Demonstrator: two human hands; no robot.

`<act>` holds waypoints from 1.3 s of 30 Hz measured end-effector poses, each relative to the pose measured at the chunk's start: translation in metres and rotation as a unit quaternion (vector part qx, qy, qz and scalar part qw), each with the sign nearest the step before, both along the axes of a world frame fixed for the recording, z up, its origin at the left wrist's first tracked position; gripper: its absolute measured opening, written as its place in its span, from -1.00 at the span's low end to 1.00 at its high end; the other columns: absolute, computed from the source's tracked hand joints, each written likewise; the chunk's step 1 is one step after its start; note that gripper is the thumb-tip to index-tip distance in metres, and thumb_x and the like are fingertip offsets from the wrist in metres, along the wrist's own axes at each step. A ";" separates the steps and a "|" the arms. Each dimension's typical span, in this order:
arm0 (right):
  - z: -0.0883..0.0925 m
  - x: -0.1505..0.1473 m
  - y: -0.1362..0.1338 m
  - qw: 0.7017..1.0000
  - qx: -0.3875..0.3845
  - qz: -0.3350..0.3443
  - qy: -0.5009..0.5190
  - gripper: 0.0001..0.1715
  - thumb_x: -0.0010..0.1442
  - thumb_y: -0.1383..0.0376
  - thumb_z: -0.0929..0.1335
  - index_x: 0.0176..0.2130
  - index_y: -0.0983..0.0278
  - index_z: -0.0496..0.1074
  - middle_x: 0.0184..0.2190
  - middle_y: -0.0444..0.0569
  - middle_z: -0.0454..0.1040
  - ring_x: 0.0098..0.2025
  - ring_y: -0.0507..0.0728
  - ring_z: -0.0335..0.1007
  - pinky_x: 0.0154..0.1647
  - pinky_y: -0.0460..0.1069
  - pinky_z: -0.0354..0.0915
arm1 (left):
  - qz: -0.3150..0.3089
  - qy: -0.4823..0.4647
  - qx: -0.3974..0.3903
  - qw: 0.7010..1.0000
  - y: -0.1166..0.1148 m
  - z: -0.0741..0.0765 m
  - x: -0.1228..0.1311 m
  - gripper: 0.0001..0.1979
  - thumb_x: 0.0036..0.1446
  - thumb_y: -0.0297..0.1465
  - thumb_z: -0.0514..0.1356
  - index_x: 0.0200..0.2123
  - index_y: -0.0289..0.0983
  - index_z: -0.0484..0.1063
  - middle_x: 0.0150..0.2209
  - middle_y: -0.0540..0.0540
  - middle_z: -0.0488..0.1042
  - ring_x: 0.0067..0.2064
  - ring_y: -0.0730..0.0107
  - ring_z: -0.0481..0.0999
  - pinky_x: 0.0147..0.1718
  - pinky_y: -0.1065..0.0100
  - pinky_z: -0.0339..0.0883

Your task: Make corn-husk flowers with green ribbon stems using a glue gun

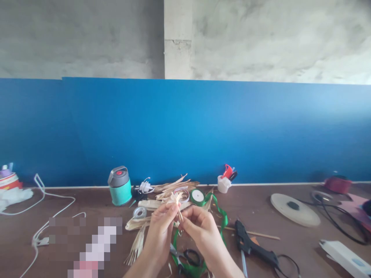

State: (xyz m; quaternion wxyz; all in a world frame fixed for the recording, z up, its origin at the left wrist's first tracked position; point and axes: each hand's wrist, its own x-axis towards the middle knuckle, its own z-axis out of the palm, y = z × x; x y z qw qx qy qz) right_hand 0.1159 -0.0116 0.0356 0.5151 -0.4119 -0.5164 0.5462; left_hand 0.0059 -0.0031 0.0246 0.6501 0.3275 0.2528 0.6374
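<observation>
At the far left I see a crumpled white plastic bag (16, 197), and beside it a white cable (58, 197) lies in loops on the brown table (95, 204). Next to the cable one patch is pixelated, so I cannot tell what it covers. Then a teal jar (121, 195) with grey lid stands upright near the blue partition (185, 127). A roll of clear tape (140, 212) lies among dried husks (145, 204). In the middle, my left hand (162, 222) pinches a pale husk piece (176, 197), which is held upright above the table. My right hand (199, 224) is close beside it, with thumb and finger closed on the lower end of the same piece. Below, between the wrists, scissors (181, 254) lie on green ribbon (224, 218); its spool (197, 196) is behind the hands. Further right stand a white cup (223, 185) with pens, then a black glue gun (255, 246), lying near a wooden stick (262, 234). Last come a round pale disc (278, 205) and a white box (344, 255).
</observation>
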 end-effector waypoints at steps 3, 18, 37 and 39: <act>-0.002 -0.002 -0.002 0.999 0.015 -0.030 -0.011 -0.54 -0.12 0.00 0.48 -0.56 0.31 0.34 -0.65 -0.16 0.32 -0.61 -0.04 0.11 -0.62 -0.13 0.02 | 0.034 -0.006 -0.023 0.999 -0.002 0.003 0.002 -0.80 -0.22 -0.33 0.42 -0.62 -0.30 0.50 -0.60 0.03 0.38 -0.47 0.49 0.31 -0.43 0.47 0.18; 0.003 -0.002 -0.003 0.995 0.009 0.063 0.074 -0.57 -0.01 -0.01 0.44 -0.48 0.31 0.38 -0.61 -0.14 0.35 -0.55 -0.02 0.20 -0.51 -0.13 0.18 | -0.029 -0.009 -0.014 0.999 -0.002 0.000 0.000 -0.79 -0.05 -0.30 0.33 -0.56 -0.32 0.46 -0.62 0.06 0.25 -0.59 0.55 0.21 -0.66 0.47 0.10; 0.005 0.007 0.003 0.993 -0.042 0.073 0.087 -0.65 -0.07 0.10 0.49 -0.54 0.35 0.48 -0.62 -0.12 0.45 -0.59 -0.05 0.29 -0.53 -0.17 0.17 | -0.094 0.039 0.050 0.994 0.001 0.004 -0.008 -0.80 0.10 -0.38 0.20 -0.55 -0.29 0.35 -0.61 0.05 0.26 -0.55 0.47 0.28 -0.55 0.39 0.18; 0.002 0.007 0.005 0.989 -0.063 0.075 0.111 -0.67 -0.14 0.14 0.53 -0.53 0.35 0.48 -0.64 -0.13 0.45 -0.60 -0.05 0.29 -0.56 -0.17 0.16 | -0.099 0.033 0.042 0.994 0.000 0.003 -0.008 -0.80 0.09 -0.38 0.21 -0.55 -0.29 0.36 -0.58 0.04 0.27 -0.53 0.47 0.28 -0.54 0.39 0.19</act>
